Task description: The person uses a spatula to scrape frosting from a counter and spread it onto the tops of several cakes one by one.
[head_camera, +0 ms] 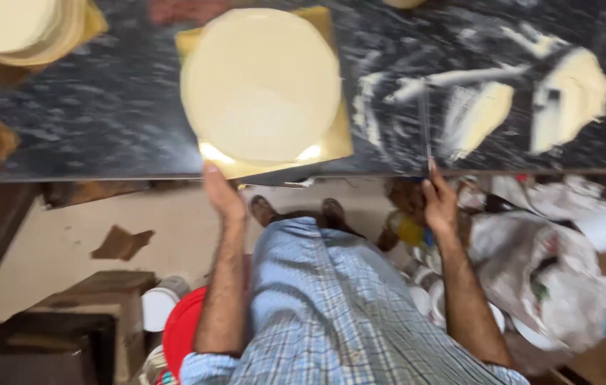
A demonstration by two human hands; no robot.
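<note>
A round cream-coloured cake [260,82] sits on a square gold board [331,142] at the near edge of a dark marble counter [103,107]. My left hand [223,194] is at the board's near edge, fingers touching it from below. My right hand [439,205] grips the handle of a long thin metal spatula [425,121], whose blade lies across the counter toward smears of cream [481,114]. The picture is blurred.
A stack of pale round cake layers [25,28] stands at the far left of the counter. Cream patches [573,96] cover its right side. Below are white plastic bags [552,271], a red lid [183,331], a white bucket [157,306] and cardboard boxes [89,306].
</note>
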